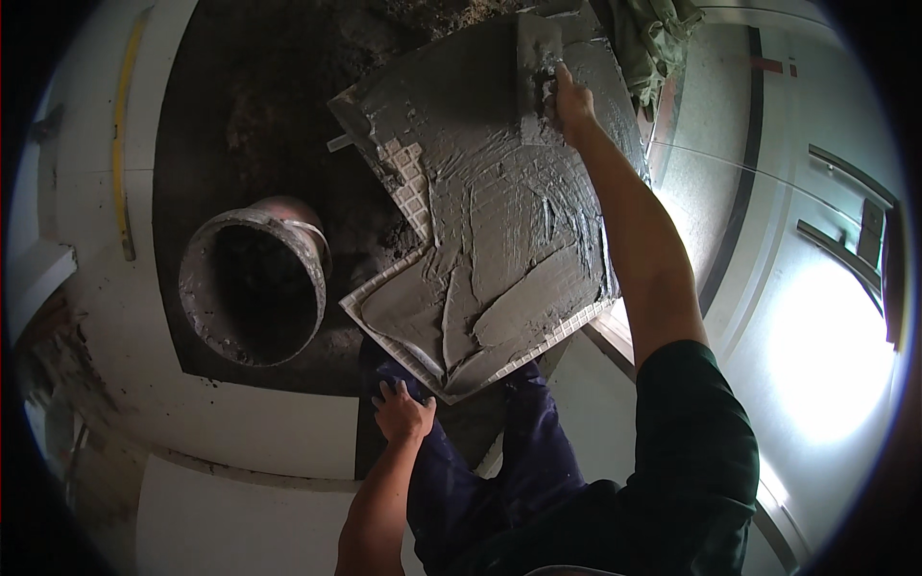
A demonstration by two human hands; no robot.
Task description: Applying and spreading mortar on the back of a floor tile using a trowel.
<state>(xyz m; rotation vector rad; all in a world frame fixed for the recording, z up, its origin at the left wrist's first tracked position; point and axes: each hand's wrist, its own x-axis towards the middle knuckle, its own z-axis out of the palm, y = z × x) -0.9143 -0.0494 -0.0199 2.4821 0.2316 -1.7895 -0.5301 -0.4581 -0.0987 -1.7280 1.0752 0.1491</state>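
Trowel (534, 82) sits at my one o'clock over the smeared tile (413, 192), long axis twelve-to-six; I have the right hand (574, 104), the nearer, clamped on it (left hand (401, 413) at seven, fingers apart).

Upper garment: I wear a dark shirt (567, 533), near black with a green cast at the right sleeve (687, 413). That sleeve is short, loose and plain, its hem falling close above my elbow. Lower garment: 1 pair of dark blue-violet trousers (540, 432), both legs in view, creased, with pale smudges toward the knees. Extremities: 2 bare hands, my left hand (403, 415) and my right hand (576, 104), each below a bare forearm.
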